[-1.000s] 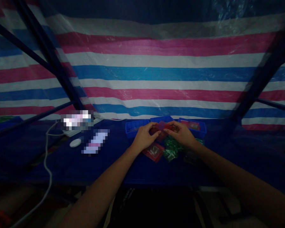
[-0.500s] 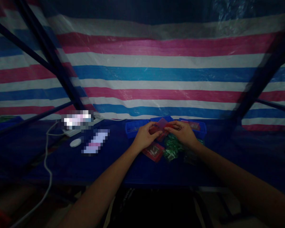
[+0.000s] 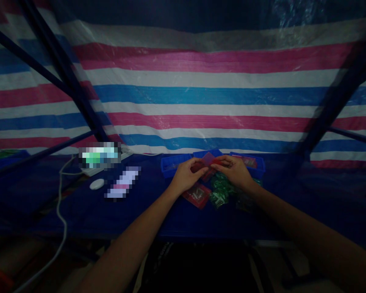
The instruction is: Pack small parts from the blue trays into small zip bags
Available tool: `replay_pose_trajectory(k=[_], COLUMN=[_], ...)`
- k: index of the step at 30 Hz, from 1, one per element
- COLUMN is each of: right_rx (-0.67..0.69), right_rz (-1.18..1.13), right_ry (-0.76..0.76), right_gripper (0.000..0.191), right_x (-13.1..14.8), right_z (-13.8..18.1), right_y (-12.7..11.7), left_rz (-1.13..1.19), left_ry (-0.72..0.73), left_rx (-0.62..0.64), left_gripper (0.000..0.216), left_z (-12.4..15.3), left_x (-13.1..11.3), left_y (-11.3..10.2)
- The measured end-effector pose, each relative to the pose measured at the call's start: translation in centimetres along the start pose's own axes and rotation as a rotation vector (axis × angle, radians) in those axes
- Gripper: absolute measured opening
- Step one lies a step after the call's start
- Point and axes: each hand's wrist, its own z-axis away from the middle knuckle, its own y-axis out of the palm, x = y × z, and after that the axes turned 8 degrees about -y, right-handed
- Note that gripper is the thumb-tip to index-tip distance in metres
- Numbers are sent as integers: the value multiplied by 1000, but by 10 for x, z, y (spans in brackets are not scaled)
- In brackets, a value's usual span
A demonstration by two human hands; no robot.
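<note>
Between both hands is a translucent red plastic bag [image 3: 208, 174], held above the blue table [image 3: 183, 224]. My left hand [image 3: 187, 175] is closed on its left side, thumb toward the middle. My right hand [image 3: 232, 169] pinches its right edge between thumb and fingers. Just below my left hand lies another red bag [image 3: 197, 195] with small pieces inside. A heap of small green plastic bags [image 3: 221, 189] lies under and in front of my right hand. What the held bag contains is too dark to make out.
Blue bins stand behind the hands: a left bin [image 3: 171, 165], a middle one [image 3: 205, 154] partly hidden, and a right bin [image 3: 258, 165] with red bags. Left are a blurred-out phone-like screen [image 3: 123, 183], a white round object [image 3: 96, 184] and a white cable [image 3: 61, 203]. Striped sheeting [image 3: 201, 97] closes the back.
Both hands keep nearly the same place and grip on the red bag. The colours on the blurred bright patch at the left differ.
</note>
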Motion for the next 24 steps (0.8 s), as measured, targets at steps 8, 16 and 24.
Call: replay_pose_trajectory(k=[8,16,24], right_rx=[-23,-28,71], right_rz=[11,78,425], right_ry=[-8,-84,-230], right_gripper=[42,41,41], right_x=[0,-5,-4], right_z=[-1,-2,1], right_y=[1,1,3], left_rz=[60,101,-32], left_ry=[12,51,25], left_rx=[-40,-37,-102], left_gripper=[27,28,27], left_z=[-5,-7,-10], left_x=[6,10,20], left_y=[0,0,-1])
